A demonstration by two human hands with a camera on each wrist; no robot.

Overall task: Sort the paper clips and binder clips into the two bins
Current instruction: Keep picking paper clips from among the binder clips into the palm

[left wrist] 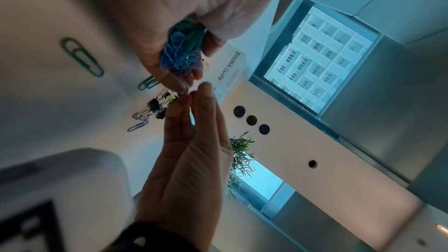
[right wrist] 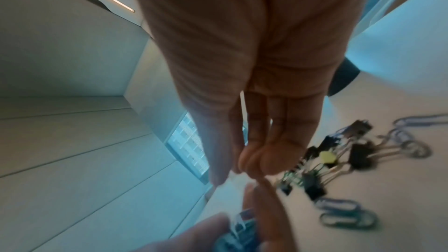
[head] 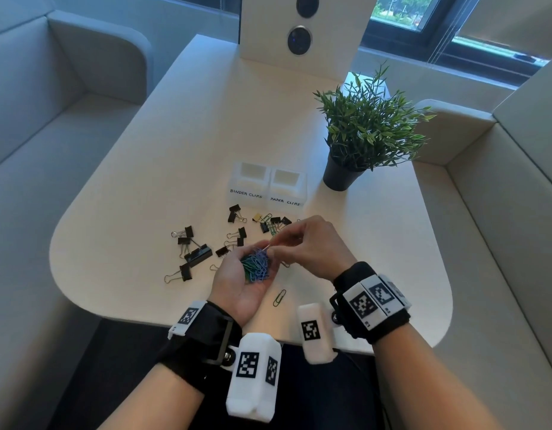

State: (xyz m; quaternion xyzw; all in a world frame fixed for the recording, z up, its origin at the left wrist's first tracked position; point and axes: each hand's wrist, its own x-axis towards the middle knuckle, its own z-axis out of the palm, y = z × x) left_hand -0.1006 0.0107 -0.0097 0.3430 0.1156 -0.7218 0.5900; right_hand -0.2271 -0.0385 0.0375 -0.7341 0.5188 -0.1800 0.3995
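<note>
My left hand (head: 242,279) lies palm up above the table's near edge. Its fingers cup a bunch of blue and green paper clips (head: 256,265), which the left wrist view shows against the palm (left wrist: 180,55). Just above the bunch, my right hand (head: 276,242) pinches one thin paper clip (head: 269,246) between thumb and fingertips (right wrist: 252,162). Two white bins stand side by side behind the hands, one labelled BINDER CLIPS (head: 247,185) and one labelled PAPER CLIPS (head: 287,190). Black binder clips (head: 198,255) lie scattered to the left.
A mixed heap of binder clips and paper clips (head: 270,224) lies in front of the bins. One green paper clip (head: 279,297) sits near the front edge of the table (head: 206,135). A potted plant (head: 361,135) stands right of the bins, a white stand (head: 299,26) at the far end.
</note>
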